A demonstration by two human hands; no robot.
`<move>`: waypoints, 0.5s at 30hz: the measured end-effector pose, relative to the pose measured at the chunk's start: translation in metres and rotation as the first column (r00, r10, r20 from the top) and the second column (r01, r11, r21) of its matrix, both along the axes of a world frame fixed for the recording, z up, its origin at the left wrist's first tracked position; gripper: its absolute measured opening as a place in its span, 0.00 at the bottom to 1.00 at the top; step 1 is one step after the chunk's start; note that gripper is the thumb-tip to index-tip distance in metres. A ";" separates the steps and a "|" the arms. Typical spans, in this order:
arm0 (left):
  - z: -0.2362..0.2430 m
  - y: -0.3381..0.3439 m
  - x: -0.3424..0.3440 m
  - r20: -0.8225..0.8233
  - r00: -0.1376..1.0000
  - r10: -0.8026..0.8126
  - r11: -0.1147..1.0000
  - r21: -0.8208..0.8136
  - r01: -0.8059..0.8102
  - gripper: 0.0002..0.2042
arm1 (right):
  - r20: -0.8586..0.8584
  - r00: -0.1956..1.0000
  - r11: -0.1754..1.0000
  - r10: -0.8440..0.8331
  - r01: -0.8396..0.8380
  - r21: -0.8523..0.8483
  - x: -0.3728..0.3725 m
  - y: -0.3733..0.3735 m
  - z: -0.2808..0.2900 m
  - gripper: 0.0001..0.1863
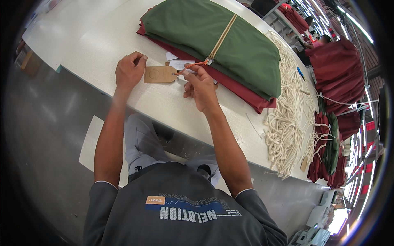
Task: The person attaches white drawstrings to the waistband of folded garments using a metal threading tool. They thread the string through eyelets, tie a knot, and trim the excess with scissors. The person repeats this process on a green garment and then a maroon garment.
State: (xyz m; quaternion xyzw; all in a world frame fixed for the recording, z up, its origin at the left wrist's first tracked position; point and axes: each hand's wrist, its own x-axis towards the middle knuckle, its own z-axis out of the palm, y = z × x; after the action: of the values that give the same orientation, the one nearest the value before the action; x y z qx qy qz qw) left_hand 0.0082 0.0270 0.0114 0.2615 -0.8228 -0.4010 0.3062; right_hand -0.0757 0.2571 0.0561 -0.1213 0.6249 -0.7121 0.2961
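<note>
The brown cardboard tag lay left of centre in the upper half of the frame, between the two hands, with its holed end pointing right. The right hand had thumb and fingertips clamped on the orange cord, which ran from that end up to the zipper on a folded green cloth. The left hand was apart from the right, curled with thumb near forefinger just beside the tag's left end; I could not tell whether it gripped anything.

White labels jutted out behind the tag, and maroon cloth showed along the green one's lower edge, hemming in the right hand from above. The near edge of the pale table slanted from the left of the frame to the lower right, passing under both forearms. Leftward, the tabletop stretched to the upper left, giving the left hand room outward; on the right, a heap of white cords bounded the working space.
</note>
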 end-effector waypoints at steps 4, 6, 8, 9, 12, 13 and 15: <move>0.002 0.002 0.002 -0.041 0.999 -0.001 0.996 0.084 0.005 0.12 | -0.007 0.998 0.996 0.069 -0.068 0.053 0.007 -0.001 0.005 0.12; 0.004 0.003 0.003 -0.043 0.999 0.010 0.999 0.052 -0.008 0.12 | -0.258 0.955 0.973 0.145 -0.091 0.212 0.014 -0.002 0.009 0.12; 0.004 0.003 0.003 -0.023 1.000 0.007 0.999 0.048 -0.006 0.12 | -0.394 0.888 0.944 0.239 -0.117 0.310 0.018 0.000 0.017 0.12; 0.005 0.003 0.003 -0.009 1.000 -0.001 0.999 0.049 0.002 0.11 | -0.414 0.865 0.932 0.284 -0.148 0.330 0.017 0.002 0.024 0.12; 0.004 0.002 0.003 0.011 1.000 -0.014 0.998 0.059 0.014 0.11 | -0.201 0.872 0.870 0.447 -0.371 0.326 -0.003 0.021 0.059 0.11; 0.004 0.001 0.002 0.011 1.000 -0.013 0.998 0.062 0.012 0.12 | -0.118 0.842 0.842 0.526 -0.496 0.213 -0.017 0.027 0.075 0.11; 0.003 0.000 0.002 -0.016 1.000 -0.011 0.997 0.076 0.012 0.12 | -0.325 0.823 0.884 0.466 -0.447 0.136 -0.045 0.034 0.101 0.14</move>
State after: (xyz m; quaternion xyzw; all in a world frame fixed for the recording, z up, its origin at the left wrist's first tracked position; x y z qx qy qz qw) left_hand 0.0105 0.0273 0.0147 0.2653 -0.8060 -0.4358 0.3001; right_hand -0.1210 0.2912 0.1572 -0.3830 0.6389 -0.5706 0.3457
